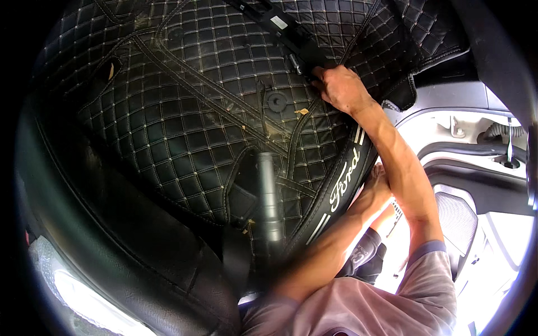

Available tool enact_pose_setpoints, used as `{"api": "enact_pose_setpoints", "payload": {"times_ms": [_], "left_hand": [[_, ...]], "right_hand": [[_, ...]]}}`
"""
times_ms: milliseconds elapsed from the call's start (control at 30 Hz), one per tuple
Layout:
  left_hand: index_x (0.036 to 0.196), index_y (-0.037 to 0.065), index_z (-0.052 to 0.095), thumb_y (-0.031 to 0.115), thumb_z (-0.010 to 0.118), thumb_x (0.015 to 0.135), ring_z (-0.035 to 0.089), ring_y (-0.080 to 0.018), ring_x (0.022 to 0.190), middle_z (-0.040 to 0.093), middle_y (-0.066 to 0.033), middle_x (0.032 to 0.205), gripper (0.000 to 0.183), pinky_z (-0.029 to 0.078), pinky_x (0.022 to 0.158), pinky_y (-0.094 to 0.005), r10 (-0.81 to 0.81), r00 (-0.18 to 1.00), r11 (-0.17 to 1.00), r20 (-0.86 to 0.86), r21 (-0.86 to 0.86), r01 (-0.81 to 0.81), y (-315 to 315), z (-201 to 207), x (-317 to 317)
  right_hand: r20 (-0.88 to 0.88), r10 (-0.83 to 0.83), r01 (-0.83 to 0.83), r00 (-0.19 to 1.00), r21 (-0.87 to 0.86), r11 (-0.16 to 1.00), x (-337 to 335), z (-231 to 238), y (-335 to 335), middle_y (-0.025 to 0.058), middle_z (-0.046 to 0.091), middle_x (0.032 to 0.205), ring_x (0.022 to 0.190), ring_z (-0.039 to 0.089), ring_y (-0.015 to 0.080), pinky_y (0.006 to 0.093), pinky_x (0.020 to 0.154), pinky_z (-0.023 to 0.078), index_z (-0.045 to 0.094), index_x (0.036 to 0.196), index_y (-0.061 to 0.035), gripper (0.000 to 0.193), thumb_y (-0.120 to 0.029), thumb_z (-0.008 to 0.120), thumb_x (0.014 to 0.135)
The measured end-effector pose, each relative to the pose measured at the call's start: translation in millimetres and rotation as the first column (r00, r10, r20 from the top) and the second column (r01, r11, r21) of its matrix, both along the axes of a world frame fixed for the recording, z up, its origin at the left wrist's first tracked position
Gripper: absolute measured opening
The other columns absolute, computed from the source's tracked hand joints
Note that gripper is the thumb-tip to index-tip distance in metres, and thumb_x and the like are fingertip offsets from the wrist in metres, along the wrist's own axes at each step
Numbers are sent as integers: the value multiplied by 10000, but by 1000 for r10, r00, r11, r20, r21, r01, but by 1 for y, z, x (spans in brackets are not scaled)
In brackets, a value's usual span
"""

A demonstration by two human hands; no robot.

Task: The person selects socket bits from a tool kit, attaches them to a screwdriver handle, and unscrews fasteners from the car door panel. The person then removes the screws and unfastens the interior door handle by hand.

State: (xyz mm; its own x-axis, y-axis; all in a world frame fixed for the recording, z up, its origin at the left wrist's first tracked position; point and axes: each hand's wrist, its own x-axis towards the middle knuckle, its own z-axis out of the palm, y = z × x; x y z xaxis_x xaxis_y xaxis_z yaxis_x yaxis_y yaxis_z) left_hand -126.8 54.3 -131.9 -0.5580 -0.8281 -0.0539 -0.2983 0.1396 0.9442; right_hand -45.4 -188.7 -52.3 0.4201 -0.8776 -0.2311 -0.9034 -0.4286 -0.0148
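Observation:
My right hand (341,88) is closed on the near end of a long black plastic part (300,42) with a white label. The part lies slanted over a black quilted car floor mat (196,123). Along its near side is a small metallic cylinder (295,64); I cannot tell whether it belongs to the part. My left hand (379,178) is beside the mat's right border strip, which bears white lettering. The right forearm crosses close to it, and its fingers are mostly hidden.
A grey metal tube (269,196) rises near the mat's lower middle. A black round fastener (276,101) and dry leaf bits (302,111) show on the mat. To the left curves a black padded seat (129,235). At right are the white door sill (459,98) and a speaker grille (455,215).

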Motion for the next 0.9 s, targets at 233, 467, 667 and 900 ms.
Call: {"api": "enact_pose_setpoints", "payload": {"times_ms": [233,467,667,900], "left_hand": [[1256,-22,591,215,542,933,574,-307,1167,606,-210,1228,404,441,1010,-482,342,818,763,463,-645,46,-4,31,31],[1148,-45,680,178,568,909,648,-284,1059,679,-205,1104,346,503,944,-454,195,948,717,251,-696,37,-11,50,40],[1503,19,332,287,484,1013,370,-350,1400,418,-256,1456,579,294,1160,-477,97,956,992,-276,-49,-115,-17,42,38],[1444,24,391,289,526,990,404,-324,1360,464,-236,1396,543,312,1137,-452,-2,967,997,-255,-70,-17,-19,38,28]], "right_hand": [[-159,75,-90,984,-88,992,19,9,13,124,702,1001,842,713,332,458,730,574,611,1274,-119,446,-166,674,835],[-238,95,-115,967,-72,991,-22,-4,12,101,653,1048,864,707,303,433,711,579,626,1238,-78,443,-186,700,815],[154,98,-69,983,-179,981,14,1,11,135,685,1021,861,704,320,418,734,579,677,1156,-65,318,-147,697,850],[545,65,-191,836,178,965,42,-6,-6,182,675,1119,969,685,368,423,905,555,677,1195,-52,286,-111,668,915]]}}
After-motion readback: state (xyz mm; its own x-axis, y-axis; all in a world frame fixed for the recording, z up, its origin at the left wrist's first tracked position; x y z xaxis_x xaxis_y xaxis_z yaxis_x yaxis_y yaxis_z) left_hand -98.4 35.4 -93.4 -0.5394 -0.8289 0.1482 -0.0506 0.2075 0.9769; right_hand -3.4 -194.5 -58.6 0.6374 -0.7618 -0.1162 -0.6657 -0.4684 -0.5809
